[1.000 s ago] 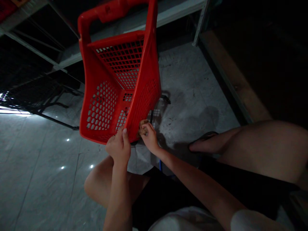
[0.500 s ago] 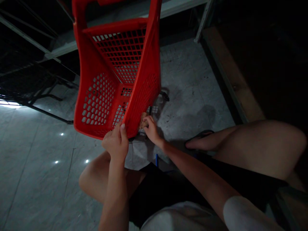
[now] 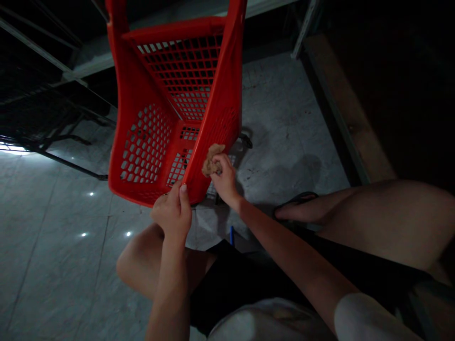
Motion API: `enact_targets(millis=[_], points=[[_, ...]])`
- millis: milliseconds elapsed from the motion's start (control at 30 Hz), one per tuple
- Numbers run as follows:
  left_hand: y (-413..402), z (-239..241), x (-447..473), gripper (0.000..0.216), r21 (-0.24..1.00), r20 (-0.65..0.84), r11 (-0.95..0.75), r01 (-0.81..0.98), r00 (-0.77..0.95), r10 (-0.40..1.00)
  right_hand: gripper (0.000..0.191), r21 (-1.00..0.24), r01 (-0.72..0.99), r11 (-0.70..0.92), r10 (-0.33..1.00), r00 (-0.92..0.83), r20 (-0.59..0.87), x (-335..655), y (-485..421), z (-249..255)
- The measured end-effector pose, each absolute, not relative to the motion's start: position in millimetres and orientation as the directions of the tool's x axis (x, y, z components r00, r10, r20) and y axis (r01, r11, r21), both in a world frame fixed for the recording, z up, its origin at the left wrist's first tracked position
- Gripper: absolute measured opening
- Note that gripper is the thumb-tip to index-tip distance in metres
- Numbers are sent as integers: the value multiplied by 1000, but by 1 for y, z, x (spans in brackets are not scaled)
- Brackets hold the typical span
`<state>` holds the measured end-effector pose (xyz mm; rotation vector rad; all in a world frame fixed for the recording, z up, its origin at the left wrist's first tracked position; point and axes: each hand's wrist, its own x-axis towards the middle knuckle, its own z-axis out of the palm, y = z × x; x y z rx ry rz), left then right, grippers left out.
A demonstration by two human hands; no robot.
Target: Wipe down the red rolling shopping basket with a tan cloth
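Note:
A red plastic shopping cart [image 3: 223, 102] with perforated walls stands in front of me, its basket open toward the top. My left hand [image 3: 173, 208] is closed around the near rim, thumb on the edge. In my right hand [image 3: 224, 179] is a crumpled brown cloth [image 3: 213, 160], bunched between the fingers. The cloth lies against or very close to the outside of the cart's right wall; exact contact is hard to tell. Part of the cart's wheels and underside is hidden below the basket.
Behind the cart runs a pale metal shelf frame [image 3: 270, 5]. Dark wire racking [image 3: 46, 113] stands at the left. A wooden beam [image 3: 355, 113] borders the tiled floor [image 3: 60, 246] on the right. A thin blue object [image 3: 232, 235] shows between my legs.
My right hand has moved up along the cart's outer wall with the cloth, which now shows more fully. The cart has shifted slightly; my left hand keeps its hold.

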<state>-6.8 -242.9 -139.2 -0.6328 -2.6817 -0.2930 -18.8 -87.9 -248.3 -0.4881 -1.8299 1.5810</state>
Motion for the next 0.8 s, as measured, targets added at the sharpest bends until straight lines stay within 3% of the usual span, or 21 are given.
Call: enact_targets(millis=[100, 200, 267, 400, 500, 733, 800], points=[[-246, -139, -7, 66, 120, 390, 881, 457, -838, 382, 22, -996, 6, 94, 625, -779, 55, -7, -100, -295], [-248, -140, -9, 64, 125, 402, 873, 471, -829, 389, 19, -995, 27, 98, 630, -775, 41, -11, -97, -296], [-249, -140, -10, 64, 131, 411, 864, 486, -820, 398, 22, -991, 18, 133, 673, -736, 77, -20, -88, -274], [-247, -139, -8, 63, 134, 411, 864, 485, -821, 397, 60, -963, -104, 247, 756, -602, 259, -35, -72, -224], [-246, -138, -7, 63, 131, 430, 856, 500, -807, 406, 81, -953, -137, 271, 727, -620, 295, -30, -74, -210], [-251, -138, -7, 62, 145, 429, 846, 514, -803, 414, 92, -930, -172, 326, 487, -813, 321, 25, -106, -231], [-254, -138, -8, 61, 142, 415, 849, 509, -809, 416, 83, -928, -172, 331, 489, -810, 325, 33, -112, -234]])
